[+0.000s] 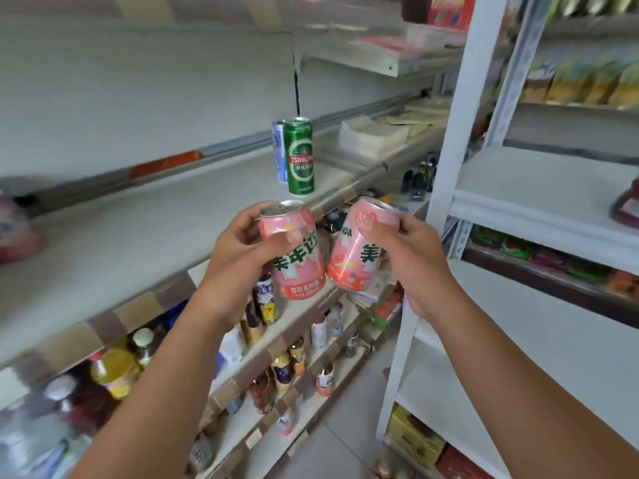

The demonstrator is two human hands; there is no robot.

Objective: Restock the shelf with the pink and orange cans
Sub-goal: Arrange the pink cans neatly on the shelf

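Observation:
My left hand [238, 250] grips a pink can [301, 271] with green lettering, held nearly upright. My right hand [411, 257] grips a second pink can [352, 261], tilted with its top leaning right. The two cans touch near their bottoms in front of the edge of the long white shelf [138, 243]. Both are held just below and in front of a green can [299, 157] standing on that shelf, with a blue and white can [278, 150] right behind it.
Pale packets [373, 136] lie further along the shelf to the right. Lower shelves hold several bottles [294, 361]. A white metal rack [460, 133] stands at right with packaged goods. A reddish bag [17, 229] sits at the shelf's far left.

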